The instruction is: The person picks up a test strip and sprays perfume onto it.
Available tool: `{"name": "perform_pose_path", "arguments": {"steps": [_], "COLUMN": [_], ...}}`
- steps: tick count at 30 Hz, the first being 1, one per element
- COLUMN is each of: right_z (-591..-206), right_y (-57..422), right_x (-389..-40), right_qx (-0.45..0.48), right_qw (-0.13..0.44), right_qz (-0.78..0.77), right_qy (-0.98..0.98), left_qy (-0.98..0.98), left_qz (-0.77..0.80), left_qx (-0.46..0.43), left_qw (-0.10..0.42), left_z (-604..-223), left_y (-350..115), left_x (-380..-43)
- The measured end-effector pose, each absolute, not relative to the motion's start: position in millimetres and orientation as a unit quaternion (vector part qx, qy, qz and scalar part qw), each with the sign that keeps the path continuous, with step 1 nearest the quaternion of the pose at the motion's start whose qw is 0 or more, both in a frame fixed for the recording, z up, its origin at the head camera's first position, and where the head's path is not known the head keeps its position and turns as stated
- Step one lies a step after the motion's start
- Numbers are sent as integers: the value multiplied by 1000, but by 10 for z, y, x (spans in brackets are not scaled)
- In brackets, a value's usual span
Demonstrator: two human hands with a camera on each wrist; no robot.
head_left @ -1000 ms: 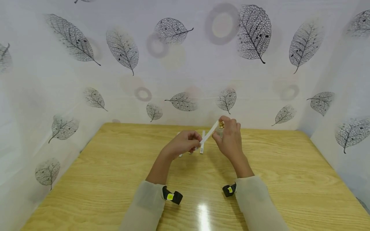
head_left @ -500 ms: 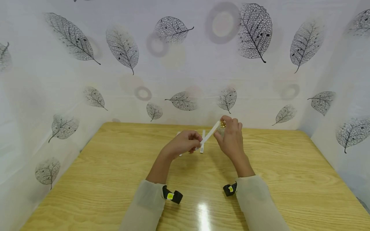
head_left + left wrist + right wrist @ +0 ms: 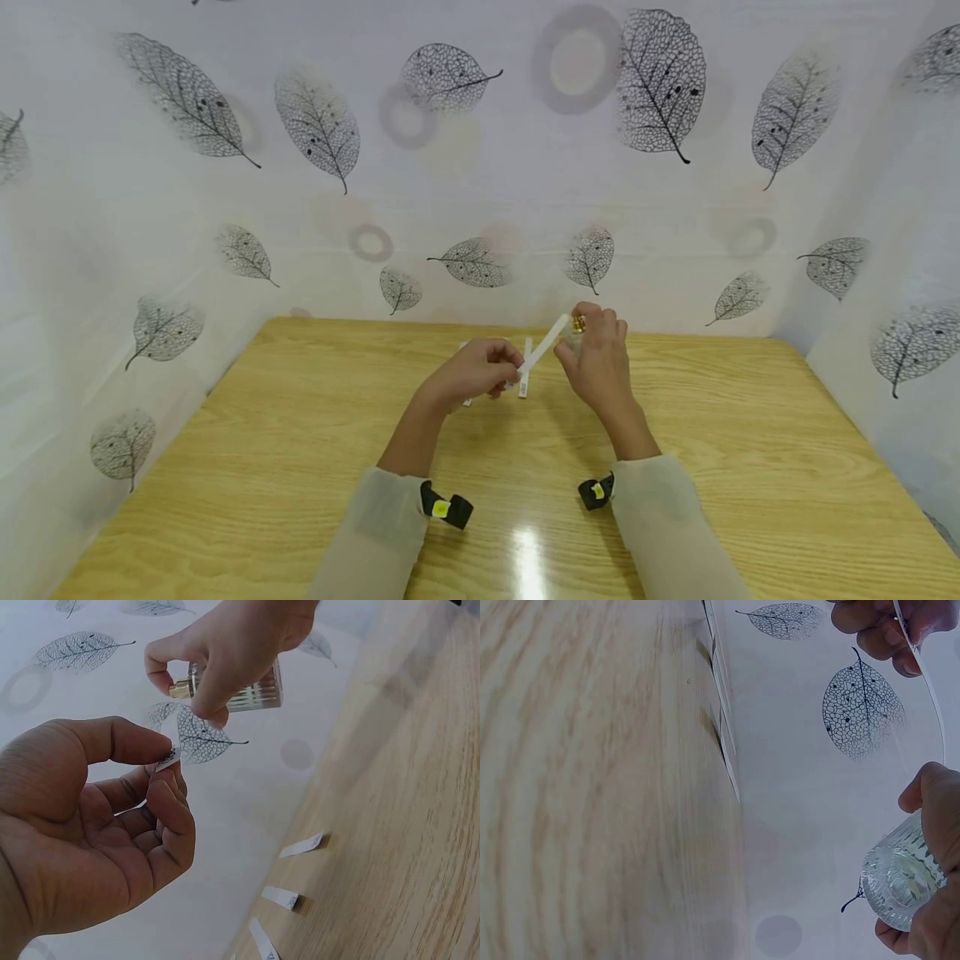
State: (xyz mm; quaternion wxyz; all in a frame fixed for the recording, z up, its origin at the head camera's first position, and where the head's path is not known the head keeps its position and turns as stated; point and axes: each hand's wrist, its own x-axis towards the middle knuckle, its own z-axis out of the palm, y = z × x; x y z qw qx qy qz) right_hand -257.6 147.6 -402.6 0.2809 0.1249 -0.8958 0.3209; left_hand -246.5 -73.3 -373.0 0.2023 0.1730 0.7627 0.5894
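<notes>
Between thumb and fingertips, my left hand (image 3: 474, 372) pinches one end of a white paper perfume test strip (image 3: 546, 343), which slants up to the right. My right hand (image 3: 602, 358) grips a clear ribbed glass perfume bottle (image 3: 255, 696) with its thumb and fingers around the glass. A fingertip of that hand lies on the gold spray top (image 3: 578, 323). The strip's far end is close beside the spray top. In the right wrist view the thick glass base of the bottle faces the camera, and the strip appears bowed.
Several more white strips lie on the wooden table beyond the left hand, among them one printed strip (image 3: 524, 383) and another strip (image 3: 280, 897). The table (image 3: 720, 467) ends at a leaf-patterned curtain (image 3: 480, 183) at the back and sides.
The right hand with the perfume bottle has shifted slightly right since the first frame. Its finger on the spray top sits a little lower now. The left hand is nearly still.
</notes>
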Motion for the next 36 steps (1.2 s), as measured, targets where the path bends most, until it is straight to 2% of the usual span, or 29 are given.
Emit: {"name": "perform_pose_path", "arguments": {"steps": [36], "right_z": [-4001], "right_y": [1466], "right_x": [-2555], "right_qx": [135], "right_qw": [279], "right_qz": [324], "right_qy": [-894], "left_qy": [757], "left_qz": [599], "left_qx": [161], "left_qw": [205], "left_z": [-3748], "left_y": [-769], "left_x": [-2501]}}
